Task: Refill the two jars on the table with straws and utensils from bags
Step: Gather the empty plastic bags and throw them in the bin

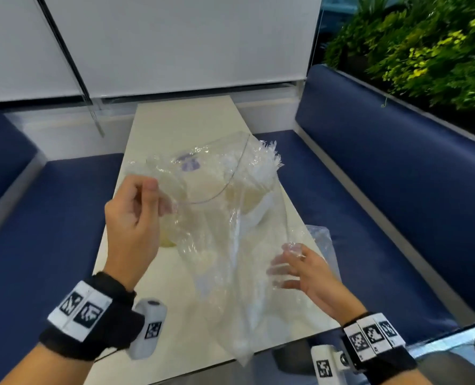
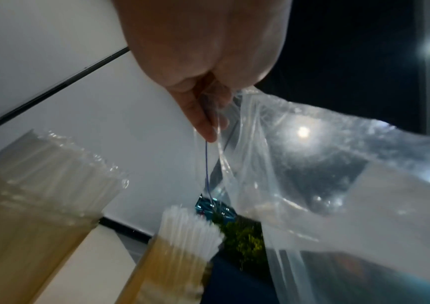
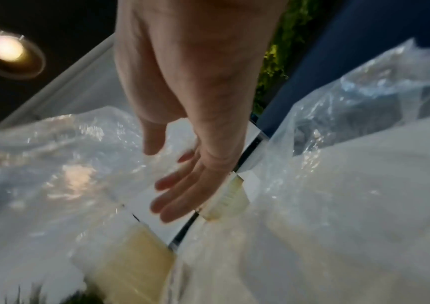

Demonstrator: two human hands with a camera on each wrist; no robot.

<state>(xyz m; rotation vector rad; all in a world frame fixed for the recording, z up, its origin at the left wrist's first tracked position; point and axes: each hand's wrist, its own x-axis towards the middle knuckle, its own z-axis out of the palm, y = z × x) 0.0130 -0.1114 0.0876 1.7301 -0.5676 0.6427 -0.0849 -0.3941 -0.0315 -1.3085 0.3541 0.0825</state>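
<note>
A large clear plastic bag (image 1: 219,245) hangs over the table, and my left hand (image 1: 136,215) pinches its zip-top rim (image 2: 213,123) and holds it up. Behind the film stand two jars: the near one (image 2: 27,216) holds wrapped utensils, the far one (image 2: 180,253) white straws (image 2: 190,226). In the head view the wrapped ends (image 1: 267,159) stick up past the bag. My right hand (image 1: 300,270) is open with fingers spread (image 3: 177,197), touching the bag's lower right side. A second clear bag (image 1: 321,240) lies crumpled at the table's right edge.
The narrow cream table (image 1: 183,118) runs between two blue benches (image 1: 383,190). A white wall with blinds (image 1: 175,45) closes the far end. Green plants (image 1: 425,51) fill the back right.
</note>
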